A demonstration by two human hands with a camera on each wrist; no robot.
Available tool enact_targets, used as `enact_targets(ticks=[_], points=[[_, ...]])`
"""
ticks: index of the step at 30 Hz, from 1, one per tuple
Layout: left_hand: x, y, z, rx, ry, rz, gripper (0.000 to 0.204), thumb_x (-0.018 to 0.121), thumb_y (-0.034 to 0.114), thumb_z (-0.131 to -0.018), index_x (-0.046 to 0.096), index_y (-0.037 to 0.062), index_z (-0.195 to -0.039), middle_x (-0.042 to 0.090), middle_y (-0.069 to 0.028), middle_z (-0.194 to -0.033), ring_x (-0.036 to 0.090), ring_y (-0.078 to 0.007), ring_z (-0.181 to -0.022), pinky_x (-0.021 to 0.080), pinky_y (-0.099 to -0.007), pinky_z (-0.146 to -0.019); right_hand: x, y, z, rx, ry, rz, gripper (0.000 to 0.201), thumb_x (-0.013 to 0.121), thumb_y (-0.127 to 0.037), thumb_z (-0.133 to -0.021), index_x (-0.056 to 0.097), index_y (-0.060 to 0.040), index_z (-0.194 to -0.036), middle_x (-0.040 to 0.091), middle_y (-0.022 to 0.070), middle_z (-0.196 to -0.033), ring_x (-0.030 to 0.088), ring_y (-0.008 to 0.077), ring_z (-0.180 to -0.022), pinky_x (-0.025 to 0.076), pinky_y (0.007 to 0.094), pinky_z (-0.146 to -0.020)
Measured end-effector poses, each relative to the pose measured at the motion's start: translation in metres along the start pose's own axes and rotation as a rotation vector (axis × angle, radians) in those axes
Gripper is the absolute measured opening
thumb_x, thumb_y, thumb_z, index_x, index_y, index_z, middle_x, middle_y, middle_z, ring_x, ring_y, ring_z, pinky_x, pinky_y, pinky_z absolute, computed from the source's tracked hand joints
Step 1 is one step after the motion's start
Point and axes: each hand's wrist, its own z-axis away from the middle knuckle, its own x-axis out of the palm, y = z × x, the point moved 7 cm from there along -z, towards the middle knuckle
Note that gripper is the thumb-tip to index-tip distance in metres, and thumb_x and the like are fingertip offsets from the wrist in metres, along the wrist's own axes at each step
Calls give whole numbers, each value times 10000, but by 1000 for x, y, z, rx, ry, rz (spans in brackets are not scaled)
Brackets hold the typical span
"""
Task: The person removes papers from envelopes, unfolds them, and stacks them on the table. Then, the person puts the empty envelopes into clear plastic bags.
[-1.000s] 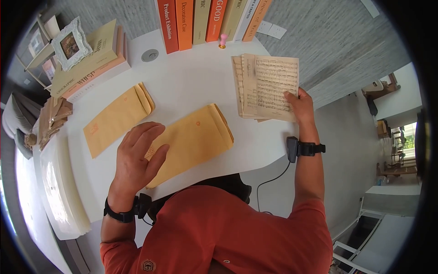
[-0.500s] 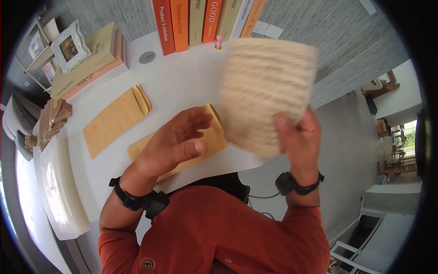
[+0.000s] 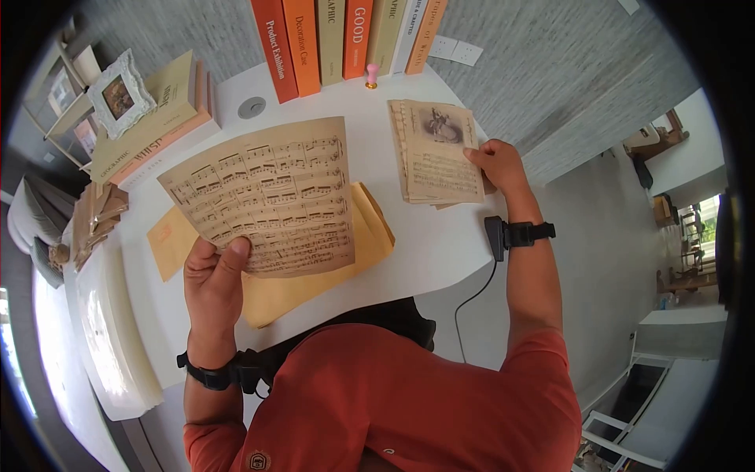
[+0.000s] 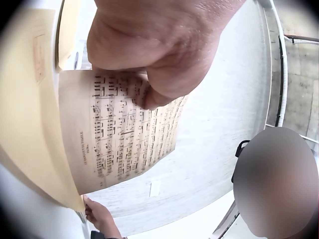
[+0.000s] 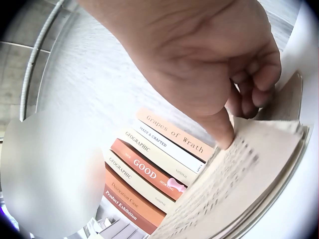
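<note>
A single sheet of music [image 3: 271, 200], tan and printed with staves, is held up over the desk in the head view. My left hand [image 3: 216, 279] pinches its lower left edge, thumb on the printed side. Below it lie two yellow paper envelopes, the nearer envelope [image 3: 370, 228] partly covered by the sheet. At the right of the desk is a stack of music sheets [image 3: 444, 169], its top page bearing a picture of a figure. My right hand [image 3: 501, 165] pinches the right edge of the top page, thumb on top and other fingers curled beside the edge.
Upright books [image 3: 334, 39] stand along the back wall, with a pink-handled stamp [image 3: 371, 75] before them. At the left, lying books [image 3: 157, 118] carry a white picture frame [image 3: 120, 96]. Brown packets [image 3: 98, 220] and a pile of clear sleeves [image 3: 118, 338] line the desk's left edge.
My right hand lifted a music sheet off the stack and brought it left. My left hand now holds that sheet, and my right hand is back at the stack, where a pictured page shows.
</note>
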Motion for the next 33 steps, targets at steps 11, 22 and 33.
enact_targets(ticks=[11,22,33], points=[[10,-9,-4,-68,-127,70,339,532,63,-1029,564,6,-1361,641,-104,-1340,594,-189,-1230,432,-366,-1080,-38,-5,40,-175,297,-309,213,596,-136,-969,695,40,-1038,677,67,-831,579,97,-701,489,290,-632],[85,-41,-17,-351,-136,513,305,507,86,-1044,610,-2,-1317,657,-80,-1307,598,-167,-1206,444,-333,-1051,-4,-153,196,-504,-146,-779,190,511,-129,-1068,605,21,-1138,643,-6,-914,530,43,-799,452,202,-741],[61,-32,-12,-178,32,298,566,561,-10,-995,327,10,-1511,627,-129,-1316,602,-167,-1194,458,-329,-1049,30,-176,212,-699,-214,-757,649,597,-62,-989,253,23,-1534,676,144,-1073,654,158,-959,517,319,-865]])
